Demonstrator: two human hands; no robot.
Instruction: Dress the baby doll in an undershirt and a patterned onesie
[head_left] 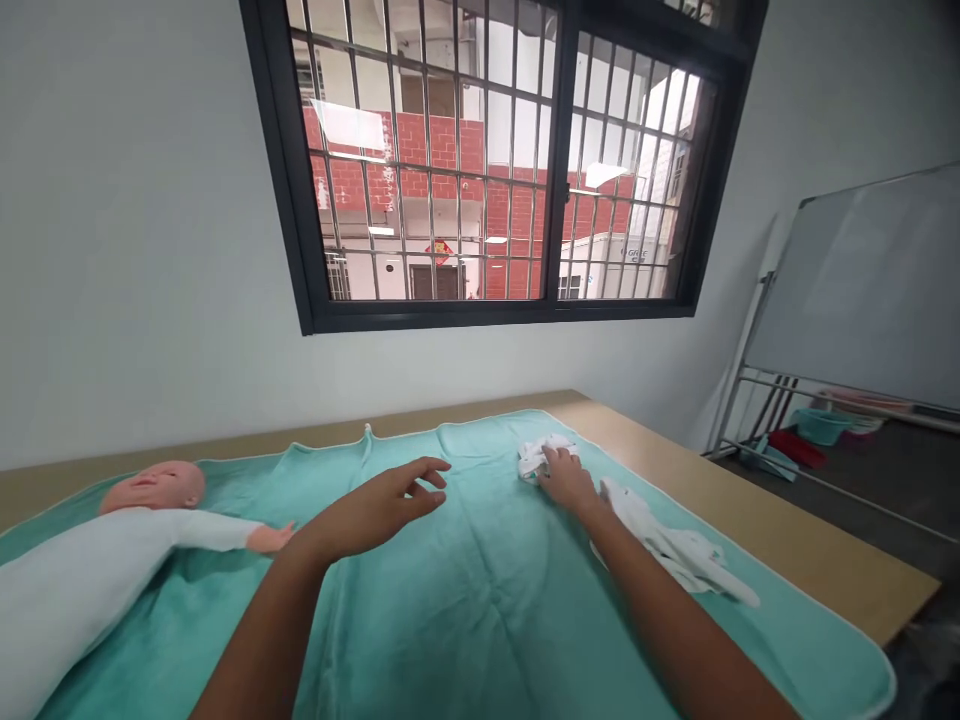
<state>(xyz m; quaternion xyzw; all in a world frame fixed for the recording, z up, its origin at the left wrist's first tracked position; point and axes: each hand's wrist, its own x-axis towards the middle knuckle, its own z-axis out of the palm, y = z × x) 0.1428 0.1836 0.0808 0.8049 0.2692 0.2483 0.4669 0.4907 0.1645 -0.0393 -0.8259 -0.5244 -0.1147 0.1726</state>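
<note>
My right hand [568, 480] rests on a small crumpled white cloth [534, 458] near the far right corner of the green blanket [450, 630], its fingers curled over the fabric. Hovering above the blanket's middle, my left hand [390, 505] is empty with its fingers apart. A baby doll [161, 487] in a white long-sleeved garment [97, 570] lies on its back at the left, one arm stretched toward my left wrist. Beside my right forearm lies a rumpled white garment [667, 540], partly hidden by the arm.
The blanket covers most of a wooden table [810, 540] that stands against the wall under a barred window [487, 180]. To the right is a whiteboard on a metal stand [855, 290], with teal and red basins [817, 425] low behind it.
</note>
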